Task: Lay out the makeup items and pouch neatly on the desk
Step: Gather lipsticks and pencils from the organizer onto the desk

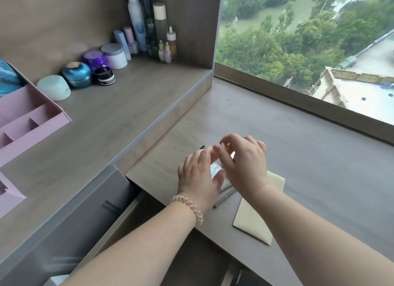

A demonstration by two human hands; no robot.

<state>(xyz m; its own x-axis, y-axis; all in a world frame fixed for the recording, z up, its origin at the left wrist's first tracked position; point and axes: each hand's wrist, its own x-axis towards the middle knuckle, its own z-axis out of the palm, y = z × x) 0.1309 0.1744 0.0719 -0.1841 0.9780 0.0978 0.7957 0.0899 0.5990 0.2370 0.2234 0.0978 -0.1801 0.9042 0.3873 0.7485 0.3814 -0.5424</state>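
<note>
Desk (309, 157), lower wood-grain surface beside a window: both hands are held close together above it, around a small round clear-and-silvery item (215, 168) — only a sliver is seen between the palms, so its kind cannot be told. Left hand (198, 174), a coiled hair tie (188, 209) on the wrist, is curled against the item's left side with the thumb at its near edge; right hand (245, 164) arches over it, fingers bent and spread. Whether either hand actually grips the item cannot be told. Two slim grey pencils (226, 195) are laid side by side on the desk just under the wrists, touching or nearly so. Pale yellow flat pouch (253, 219) is laid flat beside them, partly covered by the right forearm. A small black object (202, 147) is seen just beyond the left fingertips. Raised shelf (119, 115) at left — jars, bottles and a pink divided organiser (32, 119) are stood on it.
</note>
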